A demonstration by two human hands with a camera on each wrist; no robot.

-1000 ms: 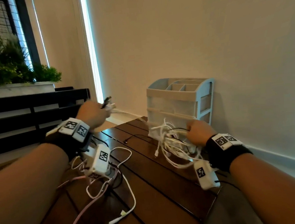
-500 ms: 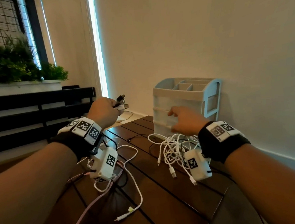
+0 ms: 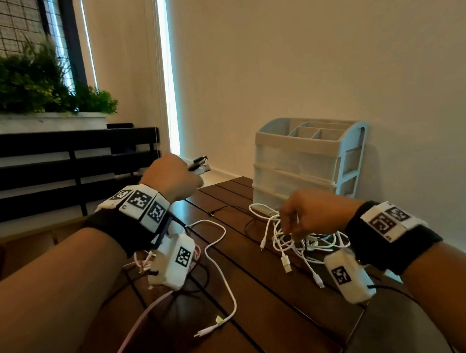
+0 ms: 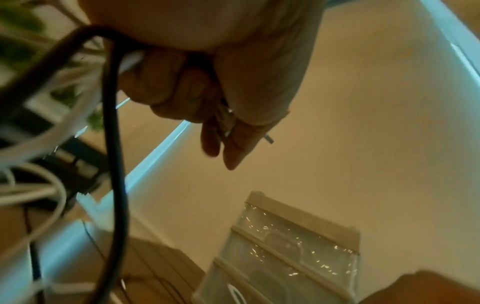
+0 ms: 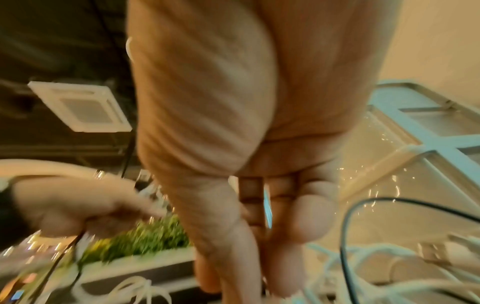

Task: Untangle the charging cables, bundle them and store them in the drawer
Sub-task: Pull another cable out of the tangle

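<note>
My left hand (image 3: 189, 170) is raised over the table's far left and grips several cable ends, whose plugs (image 3: 200, 163) stick out past the thumb. In the left wrist view the same left hand (image 4: 221, 148) is a fist around them, and a black cable (image 4: 114, 144) hangs from it. A tangle of white cables (image 3: 297, 245) lies in front of the pale blue drawer unit (image 3: 304, 164). My right hand (image 3: 287, 229) points down with its fingertips at the tangle's top. The blurred right wrist view shows that right hand (image 5: 246, 286) with fairly straight fingers.
A loose white cable (image 3: 219, 262) and a pink cable (image 3: 127, 334) trail across the dark slatted table (image 3: 280, 313) under my left wrist. The drawer unit stands against the wall with its drawers closed. A planter with greenery (image 3: 20, 82) sits beyond a black bench at left.
My right hand let go of the white tangle, rose to the drawer unit's front, and has now dropped back onto the tangle. My left hand stays raised with the plugs.
</note>
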